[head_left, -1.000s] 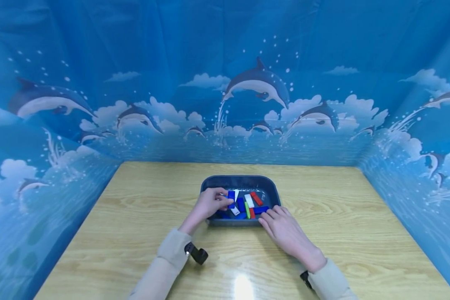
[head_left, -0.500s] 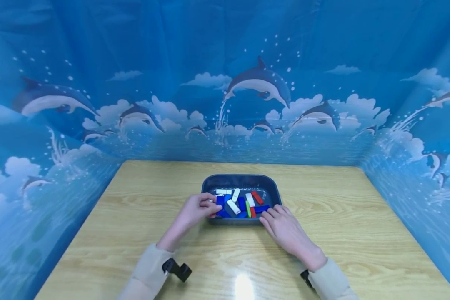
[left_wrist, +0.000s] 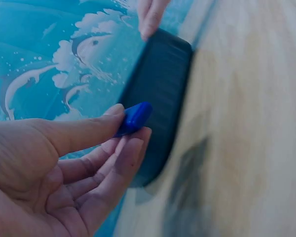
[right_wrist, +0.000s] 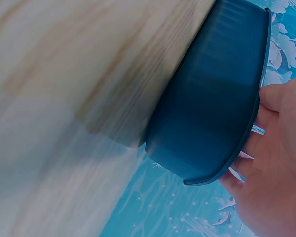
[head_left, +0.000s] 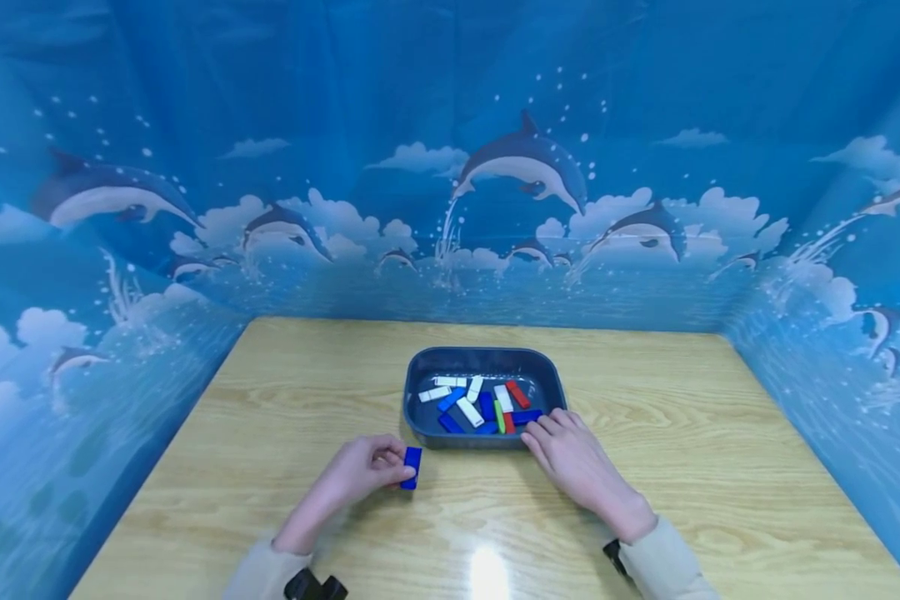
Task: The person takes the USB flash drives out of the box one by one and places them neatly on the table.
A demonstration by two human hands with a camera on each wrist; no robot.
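Note:
My left hand (head_left: 363,475) pinches a small, flat, blue oblong piece (head_left: 412,468) between thumb and fingertips, in front of the basin's near left corner. In the left wrist view the blue piece (left_wrist: 134,119) shows rounded edges; its exact kind is unclear. My right hand (head_left: 577,458) grips the near right corner of a dark blue plastic basin (head_left: 457,442), fingers hooked over the rim. In the right wrist view the fingers of the right hand (right_wrist: 274,158) pass behind the rim. Inside the basin lie several similar oblong pieces: white (head_left: 468,412), blue (head_left: 451,399), red (head_left: 517,393) and green (head_left: 499,416).
The basin stands on a wood-grain table (head_left: 645,400). A blue curtain (head_left: 390,100) printed with dolphins encloses the back and both sides. A black wrist camera (head_left: 313,586) sits on the left sleeve.
My left hand has carried the blue piece out of the basin, left and toward me, to over the table. The right hand has stayed at the basin's corner.

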